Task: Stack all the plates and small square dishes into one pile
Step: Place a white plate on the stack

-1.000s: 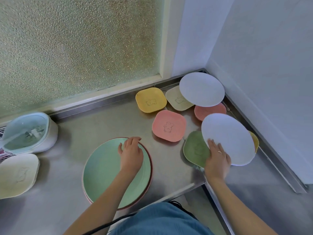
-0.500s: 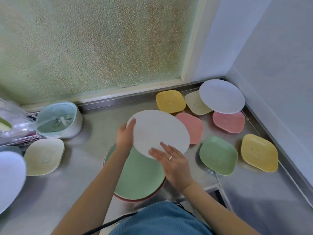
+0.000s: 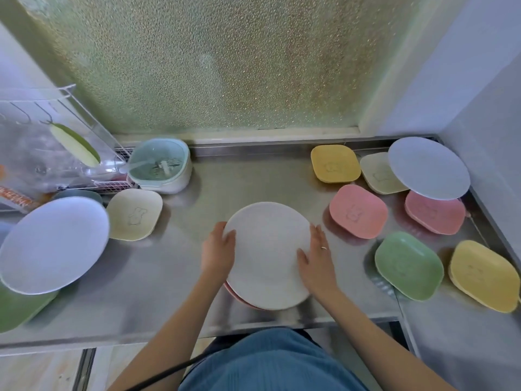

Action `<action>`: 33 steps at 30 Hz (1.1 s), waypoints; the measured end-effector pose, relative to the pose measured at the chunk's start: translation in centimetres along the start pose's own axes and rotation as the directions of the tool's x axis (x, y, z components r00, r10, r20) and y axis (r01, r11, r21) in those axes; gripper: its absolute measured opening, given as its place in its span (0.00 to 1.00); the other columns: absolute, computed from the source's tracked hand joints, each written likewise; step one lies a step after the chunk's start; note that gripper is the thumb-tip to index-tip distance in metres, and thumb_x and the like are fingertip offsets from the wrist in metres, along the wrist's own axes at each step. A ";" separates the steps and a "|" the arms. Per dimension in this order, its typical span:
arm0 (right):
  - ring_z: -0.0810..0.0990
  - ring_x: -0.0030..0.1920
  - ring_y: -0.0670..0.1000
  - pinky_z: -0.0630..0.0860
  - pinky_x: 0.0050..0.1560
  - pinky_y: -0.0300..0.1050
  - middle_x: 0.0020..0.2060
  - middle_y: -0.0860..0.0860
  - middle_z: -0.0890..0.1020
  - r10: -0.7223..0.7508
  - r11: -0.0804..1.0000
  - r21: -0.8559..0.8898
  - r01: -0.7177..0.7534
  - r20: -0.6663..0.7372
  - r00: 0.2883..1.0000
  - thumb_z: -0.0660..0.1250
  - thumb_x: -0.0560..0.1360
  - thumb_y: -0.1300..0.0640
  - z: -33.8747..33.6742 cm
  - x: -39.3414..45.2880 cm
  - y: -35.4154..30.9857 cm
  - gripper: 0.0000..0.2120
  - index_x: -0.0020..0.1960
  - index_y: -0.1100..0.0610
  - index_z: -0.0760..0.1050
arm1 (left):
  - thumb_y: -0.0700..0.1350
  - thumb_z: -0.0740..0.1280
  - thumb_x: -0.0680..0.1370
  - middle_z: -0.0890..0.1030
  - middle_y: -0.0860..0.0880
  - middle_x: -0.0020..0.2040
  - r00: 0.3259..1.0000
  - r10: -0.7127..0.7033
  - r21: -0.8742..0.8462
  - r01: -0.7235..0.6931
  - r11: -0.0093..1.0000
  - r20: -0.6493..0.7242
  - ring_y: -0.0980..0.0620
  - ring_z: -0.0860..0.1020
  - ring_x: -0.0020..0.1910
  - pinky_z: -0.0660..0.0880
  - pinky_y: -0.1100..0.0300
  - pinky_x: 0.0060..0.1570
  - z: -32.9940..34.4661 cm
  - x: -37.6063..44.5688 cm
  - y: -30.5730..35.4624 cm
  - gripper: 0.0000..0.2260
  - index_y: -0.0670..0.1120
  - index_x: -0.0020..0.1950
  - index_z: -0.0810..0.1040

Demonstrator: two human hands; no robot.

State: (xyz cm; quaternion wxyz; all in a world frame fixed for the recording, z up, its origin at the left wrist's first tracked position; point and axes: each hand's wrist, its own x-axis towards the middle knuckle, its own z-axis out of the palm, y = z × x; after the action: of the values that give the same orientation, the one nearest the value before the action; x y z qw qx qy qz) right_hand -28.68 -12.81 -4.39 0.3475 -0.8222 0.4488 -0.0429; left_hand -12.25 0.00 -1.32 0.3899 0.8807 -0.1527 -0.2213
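Note:
A white round plate (image 3: 267, 249) lies on top of the pile at the counter's front middle; a pink rim (image 3: 239, 299) shows beneath it. My left hand (image 3: 218, 252) holds its left edge, thumb on top. My right hand (image 3: 315, 258) rests flat against its right edge, fingers straight. Small square dishes lie to the right: yellow (image 3: 335, 167), cream (image 3: 379, 173), pink (image 3: 358, 211), pink (image 3: 434, 213), green (image 3: 408, 266), yellow (image 3: 483, 275). A white plate (image 3: 428, 167) leans over the back right dishes. At the left lie a white plate (image 3: 53, 244) and a cream dish (image 3: 134, 214).
A dish rack (image 3: 50, 153) and a pale green lidded container (image 3: 160, 165) stand at the back left. A green plate (image 3: 17, 309) sticks out under the left white plate. The steel counter (image 3: 239, 182) ends at a front edge by my body; walls close the right side.
The white plate, held above the green plate half a second ago, now lies on the pile and hides the green plate. Both hands sit at its sides. The view swung left.

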 end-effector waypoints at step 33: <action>0.55 0.75 0.53 0.52 0.70 0.40 0.76 0.49 0.53 0.010 0.974 0.226 0.015 -0.111 0.994 0.55 0.80 0.61 -1.0 3.1 3.3 0.30 0.77 0.53 0.45 | 0.42 0.54 0.81 0.75 0.40 0.56 0.992 -0.113 -0.172 0.122 0.977 0.060 0.43 0.73 0.50 0.66 0.56 0.47 5.2 2.7 0.5 0.11 0.43 0.61 0.69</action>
State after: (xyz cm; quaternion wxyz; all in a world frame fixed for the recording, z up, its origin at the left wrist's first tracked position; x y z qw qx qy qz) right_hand -29.54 -16.94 -6.37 0.4132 -0.7741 0.4586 -0.1401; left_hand -12.67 -4.76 -4.80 0.4484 0.8447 -0.0897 -0.2783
